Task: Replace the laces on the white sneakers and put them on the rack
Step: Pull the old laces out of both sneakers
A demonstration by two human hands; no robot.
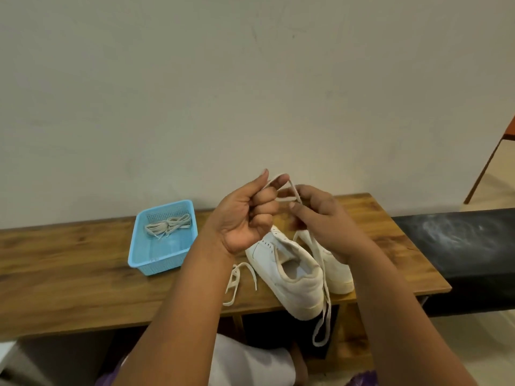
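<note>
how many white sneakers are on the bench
2. The near sneaker lies on the wooden bench, heel toward the camera. The second sneaker stands just right of it, partly hidden behind the right hand.

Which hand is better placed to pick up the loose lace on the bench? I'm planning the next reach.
Probably the left hand: the loose lace lies just below its wrist, left of the sneakers. The right hand sits beyond them. Both hold another lace.
</note>
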